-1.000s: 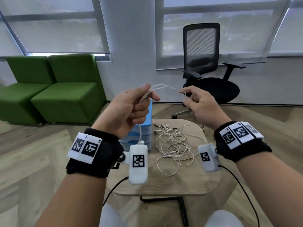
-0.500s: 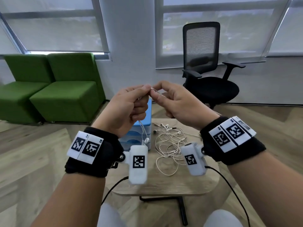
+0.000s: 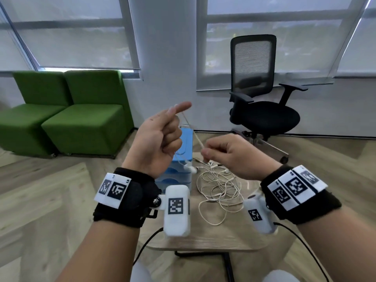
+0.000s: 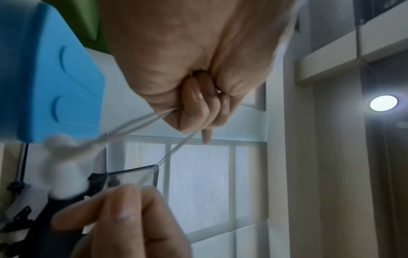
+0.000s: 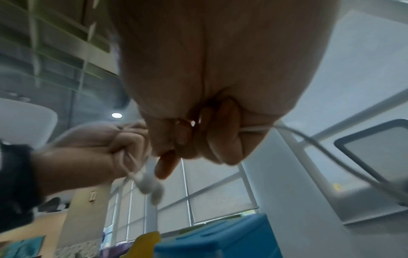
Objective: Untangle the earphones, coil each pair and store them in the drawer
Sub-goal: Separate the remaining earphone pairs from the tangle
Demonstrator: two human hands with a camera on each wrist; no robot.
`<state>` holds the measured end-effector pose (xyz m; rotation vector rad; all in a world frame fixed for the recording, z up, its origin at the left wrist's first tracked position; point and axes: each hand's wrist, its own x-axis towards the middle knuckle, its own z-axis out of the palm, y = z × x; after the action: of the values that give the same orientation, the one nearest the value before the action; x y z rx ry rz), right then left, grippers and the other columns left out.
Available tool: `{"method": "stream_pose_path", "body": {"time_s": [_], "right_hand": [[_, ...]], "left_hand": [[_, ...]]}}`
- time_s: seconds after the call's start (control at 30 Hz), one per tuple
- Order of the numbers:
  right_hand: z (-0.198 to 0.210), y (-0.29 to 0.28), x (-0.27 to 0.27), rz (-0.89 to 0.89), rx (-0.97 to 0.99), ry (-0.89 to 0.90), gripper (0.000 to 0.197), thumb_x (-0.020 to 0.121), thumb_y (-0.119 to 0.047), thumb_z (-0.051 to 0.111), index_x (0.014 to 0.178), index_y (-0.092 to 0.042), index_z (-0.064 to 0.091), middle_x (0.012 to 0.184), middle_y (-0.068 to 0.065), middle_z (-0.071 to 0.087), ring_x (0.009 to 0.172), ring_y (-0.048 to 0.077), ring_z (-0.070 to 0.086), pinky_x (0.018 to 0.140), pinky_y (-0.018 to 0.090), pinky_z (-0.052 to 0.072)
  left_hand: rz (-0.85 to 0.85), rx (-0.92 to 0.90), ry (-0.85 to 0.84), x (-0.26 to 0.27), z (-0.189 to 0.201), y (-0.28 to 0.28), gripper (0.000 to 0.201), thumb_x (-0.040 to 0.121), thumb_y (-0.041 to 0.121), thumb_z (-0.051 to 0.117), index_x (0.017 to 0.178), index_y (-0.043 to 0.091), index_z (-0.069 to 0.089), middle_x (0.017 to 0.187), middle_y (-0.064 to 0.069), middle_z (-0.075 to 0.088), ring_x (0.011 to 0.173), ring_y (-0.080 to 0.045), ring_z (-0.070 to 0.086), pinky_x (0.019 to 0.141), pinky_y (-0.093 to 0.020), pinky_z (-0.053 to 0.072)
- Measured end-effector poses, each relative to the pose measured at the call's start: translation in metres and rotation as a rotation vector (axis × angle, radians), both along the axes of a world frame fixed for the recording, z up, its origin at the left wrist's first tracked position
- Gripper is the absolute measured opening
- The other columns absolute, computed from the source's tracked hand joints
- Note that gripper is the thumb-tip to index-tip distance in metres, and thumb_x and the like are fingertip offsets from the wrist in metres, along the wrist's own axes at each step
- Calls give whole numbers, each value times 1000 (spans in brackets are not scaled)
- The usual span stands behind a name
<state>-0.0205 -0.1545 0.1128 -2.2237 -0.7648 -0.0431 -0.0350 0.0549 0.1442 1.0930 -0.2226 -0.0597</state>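
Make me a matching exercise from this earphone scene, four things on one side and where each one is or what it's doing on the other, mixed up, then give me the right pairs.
Things:
1. left hand
2. right hand
3. tangled earphones
4. blue drawer unit

Places or states:
A. lying loose on the wooden table
B. standing on the table, behind the left hand
C. raised, index finger out, other fingers curled round a white cable
D. lower down, pinching the same cable at its fingertips

Pairs: 1-C, 2-D, 3-A, 4-B
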Motion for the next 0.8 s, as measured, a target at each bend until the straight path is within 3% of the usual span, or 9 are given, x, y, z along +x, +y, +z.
{"method": "stream_pose_path", "body": {"time_s": [0.13,0.2,0.27,0.33,0.43,0.5,0.6,0.73,0.8], "right_hand": [[21,11,-19,211,-177,61,27,102,-22,64,76,-14,69,59,-1,47,56,5,39,56,21,32],[33,13,-25,281,-197,121,27,102,-19,65,75,-12,67,63,6,41,58,9,36,57,27,32],[45,13,-27,319,-147,125,25,101,-14,65,77,-9,69,65,0,51,61,8,47,62,26,40],[55,10,-21,271,-55,36,22,101,-12,64,81,-7,72,75,-5,70,76,6,66,75,28,52],[60,-3,-3,61,73,-114,23,100,-13,65,78,-9,71,67,1,67,65,2,56,66,28,47],[54,-11,5,-63,150,-114,25,101,-15,64,79,-4,70,58,-6,56,57,1,45,59,24,38],[32,-11,9,-143,287,15,30,104,-13,59,77,-2,63,46,-16,46,44,0,42,49,11,34],[2,0,1,-57,195,140,30,106,-14,56,79,-2,62,48,-17,46,43,0,39,47,11,31],[1,2,-7,52,92,168,30,105,-11,58,80,4,64,50,-18,48,47,-1,44,51,9,34]], "left_hand": [[143,-84,55,2,-8,-4,32,111,14,39,132,-5,52,81,-7,75,61,-8,66,53,-16,51],[146,-100,56,1,-11,-9,25,111,12,37,127,-3,49,102,-20,78,91,-24,78,77,-25,63],[137,-30,42,0,-14,-14,20,111,10,37,122,1,51,99,-19,78,92,-25,78,87,-29,62],[88,148,-11,-3,-16,-19,21,111,10,39,116,2,58,81,-11,77,72,-16,75,73,-24,63],[-2,450,-146,-9,-18,-22,32,110,17,43,99,5,70,54,-4,54,43,-9,46,46,-16,41],[-42,419,-160,-10,-16,-22,39,109,21,42,91,3,72,47,2,31,41,-8,23,41,-18,22],[-140,235,-132,-11,-11,-23,41,106,23,43,83,5,73,46,8,24,43,-7,12,43,-22,10],[-74,132,-116,-10,-10,-24,32,108,16,43,121,-2,65,59,1,58,44,-6,48,45,-14,38],[8,107,-88,-7,-13,-26,31,108,14,45,132,-1,58,85,-9,77,71,-11,73,64,-16,56]]}}
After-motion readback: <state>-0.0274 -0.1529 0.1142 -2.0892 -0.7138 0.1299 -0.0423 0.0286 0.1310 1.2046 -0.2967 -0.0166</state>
